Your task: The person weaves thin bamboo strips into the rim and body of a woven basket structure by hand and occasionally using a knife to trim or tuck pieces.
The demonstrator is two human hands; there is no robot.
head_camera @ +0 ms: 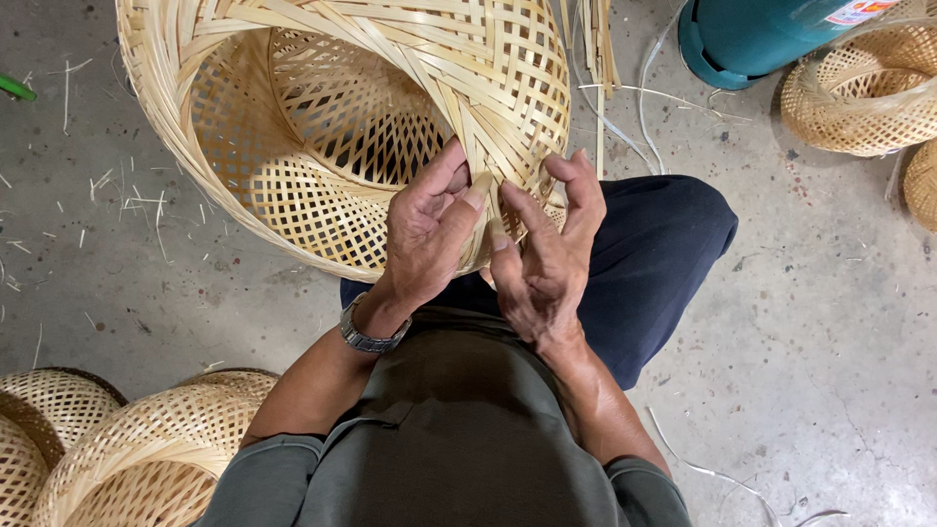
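A large woven bamboo basket [322,127] lies tipped toward me on my lap, its open mouth facing left and down. My left hand [427,229] pinches a flat bamboo strip [480,190] at the basket's near rim, thumb and fingers closed on it. My right hand [549,244] is beside it, fingers spread and curled, with the fingertips pressing on the woven rim. A metal watch [369,337] sits on my left wrist.
Finished woven baskets lie at the lower left [146,449] and the upper right [859,93]. A teal cylindrical container [752,34] stands at the top right. Loose bamboo strips [625,107] and shavings are scattered on the grey concrete floor [839,322].
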